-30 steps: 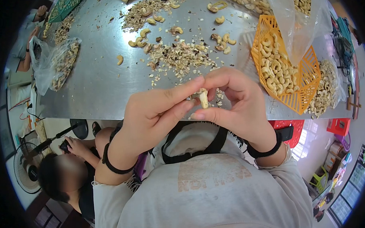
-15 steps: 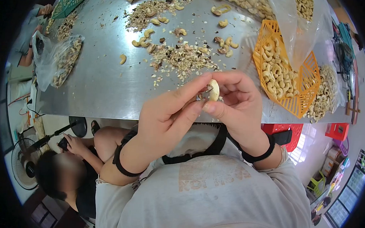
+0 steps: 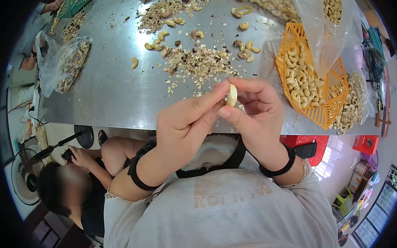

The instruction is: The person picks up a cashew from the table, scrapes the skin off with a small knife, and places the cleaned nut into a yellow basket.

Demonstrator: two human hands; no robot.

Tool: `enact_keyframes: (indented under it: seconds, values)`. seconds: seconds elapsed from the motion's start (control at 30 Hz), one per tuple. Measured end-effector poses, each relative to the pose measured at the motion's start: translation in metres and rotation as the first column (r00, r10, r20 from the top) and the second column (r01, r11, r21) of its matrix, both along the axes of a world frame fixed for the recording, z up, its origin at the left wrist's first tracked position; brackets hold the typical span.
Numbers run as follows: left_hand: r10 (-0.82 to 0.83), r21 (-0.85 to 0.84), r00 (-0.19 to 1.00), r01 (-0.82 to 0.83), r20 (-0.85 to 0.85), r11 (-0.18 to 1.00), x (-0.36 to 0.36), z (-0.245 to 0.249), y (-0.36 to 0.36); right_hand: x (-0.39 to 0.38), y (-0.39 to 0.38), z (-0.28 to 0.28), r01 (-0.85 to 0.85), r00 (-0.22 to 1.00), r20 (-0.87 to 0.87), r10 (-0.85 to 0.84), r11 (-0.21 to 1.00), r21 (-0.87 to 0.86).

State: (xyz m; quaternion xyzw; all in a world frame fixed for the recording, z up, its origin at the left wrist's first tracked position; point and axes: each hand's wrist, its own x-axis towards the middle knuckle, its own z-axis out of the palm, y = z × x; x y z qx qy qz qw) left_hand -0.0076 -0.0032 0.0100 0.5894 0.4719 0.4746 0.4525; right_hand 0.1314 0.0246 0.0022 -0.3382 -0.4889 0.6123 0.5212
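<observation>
A pale, curved cashew nut (image 3: 232, 95) stands between the fingertips of both hands, above the near edge of the metal table. My right hand (image 3: 262, 106) pinches it between thumb and index finger, its other fingers curled behind. On the other side, my left hand (image 3: 185, 119) is closed, with thumb and index fingertips against or very near the nut. What lies between those left fingertips is hidden. Just beyond the hands spreads a heap of husk bits and nut crumbs (image 3: 200, 63). Several loose cashews (image 3: 247, 49) lie around it.
An orange plastic basket (image 3: 335, 91) with cashews stands at the right, beside bagged nuts (image 3: 354, 103). Another bag (image 3: 71, 67) lies at the left. A second husk heap (image 3: 167, 13) is farther back. A seated person (image 3: 93, 194) and a fan (image 3: 26, 177) are at lower left.
The cashew has turned slightly and its lower end is less ragged. A thin dark sliver between my left fingers and the nut no longer shows. Both hands have shifted only a little.
</observation>
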Motion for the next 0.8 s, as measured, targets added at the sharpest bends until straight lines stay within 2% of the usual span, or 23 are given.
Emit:
enact_keyframes:
  seconds: [0.03,0.17,0.23,0.33,0.37,0.43,0.67,0.73,0.77,0.8]
  values:
    - [0.0,-0.076,0.998,0.005,0.065,0.997,0.001,0.0,-0.001,0.0,0.0,0.0,-0.004,1.0,-0.006,0.004,1.0,-0.006]
    - [0.038,-0.158,0.987,-0.013,0.154,0.987,0.006,-0.001,-0.001,0.001,-0.001,0.0,-0.022,0.999,-0.049,0.019,0.998,-0.056]
    - [0.094,-0.328,0.899,0.058,0.428,0.943,0.006,-0.001,-0.001,-0.001,-0.001,-0.002,-0.023,0.997,-0.076,0.019,0.999,-0.047]
    - [0.019,-0.257,0.908,0.098,0.417,0.961,0.004,-0.005,0.0,0.0,-0.001,-0.004,-0.045,0.991,-0.131,0.039,0.998,-0.048]
    - [0.019,-0.257,0.908,0.098,0.418,0.961,0.004,-0.004,0.001,0.001,0.0,-0.004,-0.068,0.986,-0.158,0.058,0.996,-0.06]
    - [0.023,-0.238,0.958,0.048,0.287,0.97,0.004,0.0,0.002,0.001,0.0,-0.002,-0.069,0.986,-0.16,0.055,0.994,-0.084]
    - [0.026,-0.213,0.971,0.026,0.237,0.977,0.007,-0.002,0.001,-0.001,-0.001,-0.003,-0.033,0.985,-0.169,0.017,0.996,-0.088]
    - [0.034,-0.078,0.994,-0.026,0.104,0.997,0.008,-0.007,0.001,-0.003,-0.003,-0.002,-0.009,0.989,-0.146,-0.002,0.997,-0.073]
    - [0.035,-0.077,0.994,-0.027,0.104,0.997,0.008,-0.01,0.001,-0.004,-0.004,-0.002,0.016,0.992,-0.124,-0.023,0.998,-0.056]
    - [0.041,-0.001,0.998,-0.041,0.045,0.999,0.007,-0.012,0.002,-0.005,-0.004,-0.002,0.015,0.992,-0.124,-0.022,0.998,-0.056]
